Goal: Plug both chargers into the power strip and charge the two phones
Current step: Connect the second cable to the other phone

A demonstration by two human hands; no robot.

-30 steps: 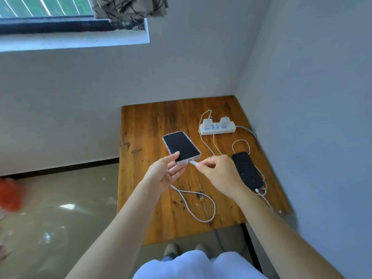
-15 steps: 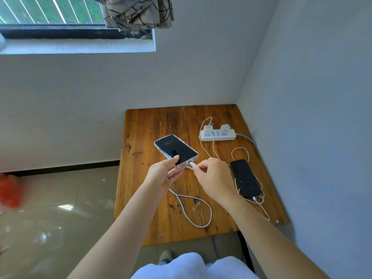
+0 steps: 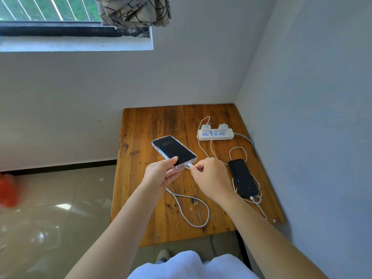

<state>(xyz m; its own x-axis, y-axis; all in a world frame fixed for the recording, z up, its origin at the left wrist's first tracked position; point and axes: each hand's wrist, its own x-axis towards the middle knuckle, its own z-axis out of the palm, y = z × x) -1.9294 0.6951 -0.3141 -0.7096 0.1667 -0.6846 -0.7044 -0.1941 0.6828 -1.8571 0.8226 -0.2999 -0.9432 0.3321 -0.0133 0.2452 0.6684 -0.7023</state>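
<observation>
My left hand (image 3: 161, 174) holds the near end of a phone in a clear case (image 3: 173, 151), lifted above the wooden table (image 3: 149, 125); its screen is lit and shows a clock. My right hand (image 3: 211, 178) pinches the white cable plug (image 3: 189, 165) at the phone's bottom port. That cable loops over the table's front part (image 3: 193, 210). A second, black phone (image 3: 242, 178) lies flat at the right with a white cable in its near end. Two white chargers (image 3: 214, 128) sit in the white power strip (image 3: 216, 135) at the back.
The table stands in a corner, with walls right behind it and along its right side. A glossy tiled floor (image 3: 50, 218) lies to the left, with a blurred red object (image 3: 8, 190) at its far left. A window and a bunched curtain (image 3: 132, 11) hang above.
The held phone's screen went from dark to lit with a clock, as my right hand pressed the plug against its port. The view has tilted up a little.
</observation>
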